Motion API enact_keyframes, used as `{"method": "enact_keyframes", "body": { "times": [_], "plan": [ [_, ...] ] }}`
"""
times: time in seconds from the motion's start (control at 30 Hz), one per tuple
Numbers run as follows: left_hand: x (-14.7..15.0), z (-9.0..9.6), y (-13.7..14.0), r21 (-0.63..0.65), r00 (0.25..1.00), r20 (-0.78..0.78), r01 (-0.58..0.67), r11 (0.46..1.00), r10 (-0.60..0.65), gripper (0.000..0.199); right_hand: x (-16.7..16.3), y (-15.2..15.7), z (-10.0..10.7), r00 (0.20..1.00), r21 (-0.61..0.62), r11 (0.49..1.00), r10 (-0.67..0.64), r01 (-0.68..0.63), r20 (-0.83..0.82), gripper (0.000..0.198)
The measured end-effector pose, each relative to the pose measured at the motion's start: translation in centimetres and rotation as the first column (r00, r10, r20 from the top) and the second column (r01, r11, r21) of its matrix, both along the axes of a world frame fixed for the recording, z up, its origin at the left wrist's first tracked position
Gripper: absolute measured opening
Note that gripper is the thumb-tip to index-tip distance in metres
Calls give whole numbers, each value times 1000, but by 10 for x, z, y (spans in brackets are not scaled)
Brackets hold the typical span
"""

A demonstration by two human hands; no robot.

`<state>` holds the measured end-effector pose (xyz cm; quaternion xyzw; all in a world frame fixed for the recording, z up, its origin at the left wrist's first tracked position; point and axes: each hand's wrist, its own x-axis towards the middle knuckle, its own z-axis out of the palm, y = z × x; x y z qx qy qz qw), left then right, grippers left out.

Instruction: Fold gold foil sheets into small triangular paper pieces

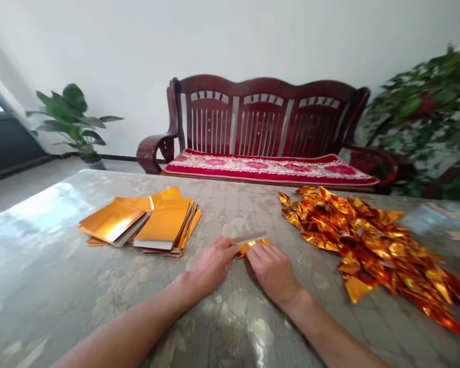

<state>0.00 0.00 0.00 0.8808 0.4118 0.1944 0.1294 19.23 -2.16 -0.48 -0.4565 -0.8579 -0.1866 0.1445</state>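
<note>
Between my two hands, at the middle of the table, is a sheet of gold foil paper (256, 244), partly folded, with a pale strip along its far edge. My left hand (213, 261) grips its left end with the fingers pressed together. Over its right part, my right hand (273, 268) has its fingers closed and bent down onto the paper. The fingertips hide much of the sheet. To the left lies a stack of flat gold foil sheets (163, 220) with pale undersides. On the right is a heap of folded gold foil pieces (368, 240).
A patterned, shiny cover lies over the table (138, 306). Clear plastic wrapping (437, 217) is at the far right, beside the heap. Beyond the table stand a dark red wooden bench (253, 117) and a potted plant (74, 115); leafy plants (417, 107) rise at right.
</note>
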Motion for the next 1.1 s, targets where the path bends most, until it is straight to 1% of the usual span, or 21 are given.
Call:
{"method": "enact_keyframes", "body": {
  "times": [0.2,0.3,0.5,0.6,0.67,0.8,0.87,0.97,1.0,1.1],
  "plan": [
    [0,-4,4,0,1000,24,3,1000,-3,29,-3,-1,0,1000,39,999,-27,28,-2,14],
    [-1,-5,5,22,1000,-4,-1,1000,1,27,-2,0,0,1000,57,998,-24,24,-14,16],
    [-3,-2,3,142,987,-155,-5,990,27,22,0,3,-2,998,49,999,-1,4,-59,17],
    [-2,-1,2,210,976,-212,-4,978,50,22,1,4,-4,997,24,1000,3,-1,-80,19],
    [-2,-2,2,239,972,-226,-10,971,65,23,1,4,-2,996,-14,1000,-2,0,-91,20],
    [0,-6,0,256,978,-193,-31,966,82,29,-1,0,10,987,-160,987,-11,-15,-161,6],
    [1,-7,-1,257,982,-174,-25,966,72,30,-3,-2,17,987,-207,978,-9,-25,-158,12],
    [2,-6,-3,244,985,-159,-26,969,66,30,-5,1,20,994,-218,976,-13,-12,-110,7],
    [1,-6,-3,233,986,-149,-35,972,71,29,-6,3,19,995,-213,977,-18,-4,-103,9],
    [-5,-6,-3,172,993,-69,-86,981,99,15,-7,8,16,992,-207,978,-28,1,-127,15]
  ]
}}
